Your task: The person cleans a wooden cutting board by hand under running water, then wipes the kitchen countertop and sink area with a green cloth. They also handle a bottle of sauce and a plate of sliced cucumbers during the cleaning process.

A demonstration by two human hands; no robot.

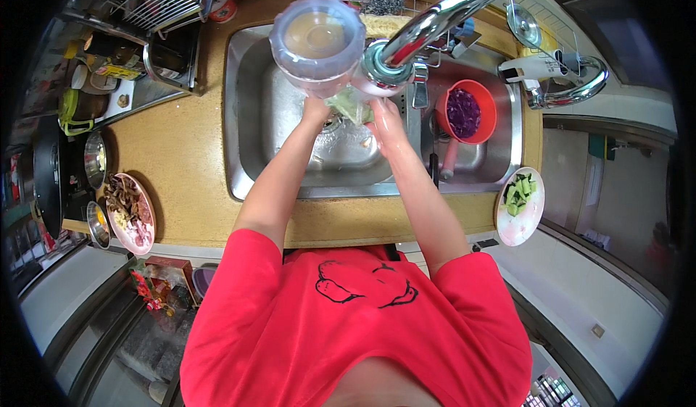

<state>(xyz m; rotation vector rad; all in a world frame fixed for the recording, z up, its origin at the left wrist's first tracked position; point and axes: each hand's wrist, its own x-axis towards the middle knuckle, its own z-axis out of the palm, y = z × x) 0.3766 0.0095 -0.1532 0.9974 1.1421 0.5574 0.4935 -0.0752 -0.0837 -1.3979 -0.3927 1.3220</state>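
Observation:
Both hands are over the left basin of a stainless steel sink (261, 151), under the faucet's filter housing (315, 43). A pale green, limp thing (350, 106), a cloth or a leaf, is stretched between them; I cannot tell which. My left hand (317, 112) grips its left side, partly hidden behind the filter. On its right side is my right hand (387, 124), wet and holding the edge. Below the hands, small scraps lie on the wet basin floor around the drain (330, 126).
In the right basin sits a red handled bowl (489, 113) of shredded purple cabbage (463, 113). A chrome spout (446, 21) arches above the sink. Plates of cut cucumber (520, 194) and sliced meat (140, 233) stand on the counter's right and left. A dish rack (157, 4) is at upper left.

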